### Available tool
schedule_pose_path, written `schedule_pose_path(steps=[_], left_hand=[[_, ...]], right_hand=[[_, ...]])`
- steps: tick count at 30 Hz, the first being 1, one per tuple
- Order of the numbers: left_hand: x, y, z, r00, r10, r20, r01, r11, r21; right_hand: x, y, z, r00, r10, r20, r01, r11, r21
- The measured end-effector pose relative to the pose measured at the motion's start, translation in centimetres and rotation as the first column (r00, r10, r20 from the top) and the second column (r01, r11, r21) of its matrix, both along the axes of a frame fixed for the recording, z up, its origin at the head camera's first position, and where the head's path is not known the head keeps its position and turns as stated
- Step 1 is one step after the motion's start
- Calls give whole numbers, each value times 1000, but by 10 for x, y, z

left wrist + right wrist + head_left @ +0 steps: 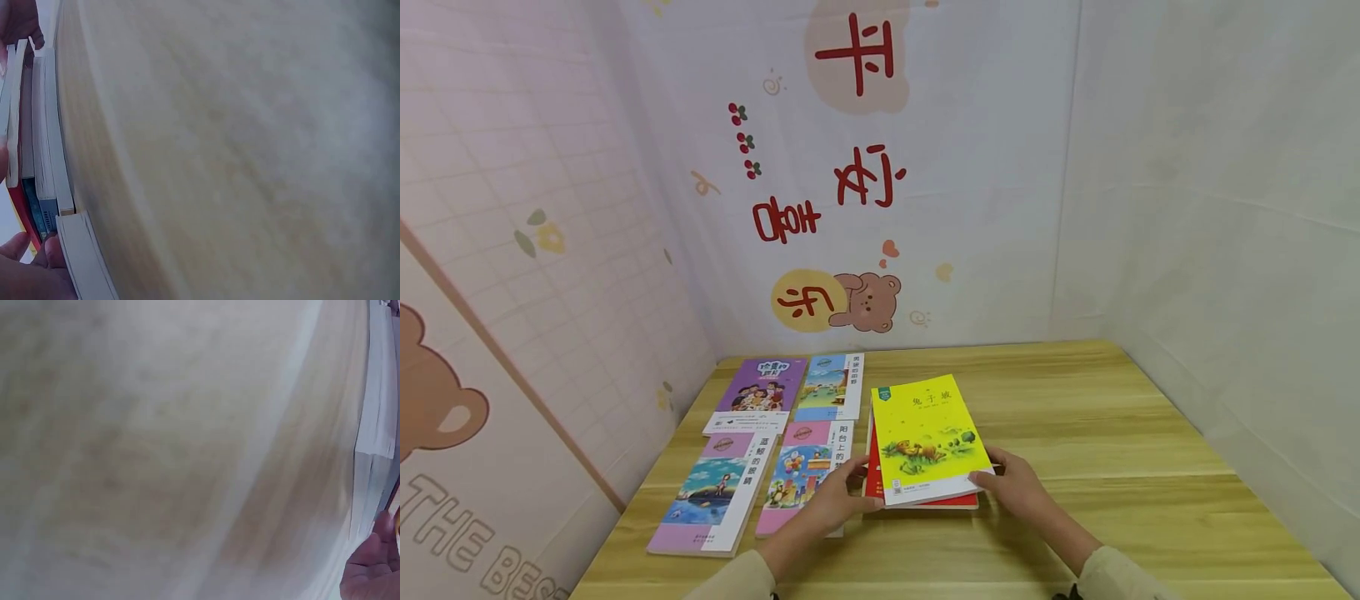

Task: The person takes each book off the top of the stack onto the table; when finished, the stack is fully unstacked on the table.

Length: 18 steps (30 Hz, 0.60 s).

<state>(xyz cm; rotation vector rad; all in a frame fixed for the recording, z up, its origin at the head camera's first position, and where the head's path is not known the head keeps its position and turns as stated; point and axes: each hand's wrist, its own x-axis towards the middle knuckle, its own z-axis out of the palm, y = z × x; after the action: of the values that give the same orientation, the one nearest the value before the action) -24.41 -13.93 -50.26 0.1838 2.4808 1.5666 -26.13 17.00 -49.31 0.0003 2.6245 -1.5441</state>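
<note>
A yellow paperback point(917, 425) lies slightly turned on top of a pile, above a red book point(955, 502) whose front edge sticks out beneath it. My right hand point(1018, 487) grips the yellow book's lower right corner, thumb on the cover. At the lower left corner, my left hand point(838, 500) holds the yellow book, its thumb along the front edge and fingers by the left side. In the left wrist view, the stacked books point(44, 131) show their page edges, with several more under the red one. The fingers' undersides are partly hidden.
Left of the pile, separate books lie face up: a purple book point(756, 392), a blue field-cover book point(827, 392), a lake-cover book point(711, 492) and a pink balloon-cover book point(801, 475). Wooden table point(1120, 467) extends right; a printed cloth point(977, 208) hangs behind.
</note>
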Motion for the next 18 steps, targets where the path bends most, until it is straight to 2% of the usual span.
schedule_pose_path(steps=[3,7,9,13,16,18], left_hand=[[1,-1,1,1000,-5,4,5,1000,12],[-1,-4,3,999,-36,-1,36,999,34],[-4,-6,5,998,-60,1,60,996,59],[-10,-12,5,995,-98,29,95,989,112],[-12,-14,5,991,-127,50,118,981,152],[-13,-15,4,987,-147,62,134,975,178]], right_hand=[[0,0,4,1000,-16,-22,16,1000,-13],[0,1,9,999,-37,1,37,992,-122],[1,2,13,999,-41,33,47,975,-219],[1,5,16,994,-42,98,77,918,-390],[-2,7,15,992,-34,120,85,892,-443],[-4,8,14,992,-34,122,86,886,-455]])
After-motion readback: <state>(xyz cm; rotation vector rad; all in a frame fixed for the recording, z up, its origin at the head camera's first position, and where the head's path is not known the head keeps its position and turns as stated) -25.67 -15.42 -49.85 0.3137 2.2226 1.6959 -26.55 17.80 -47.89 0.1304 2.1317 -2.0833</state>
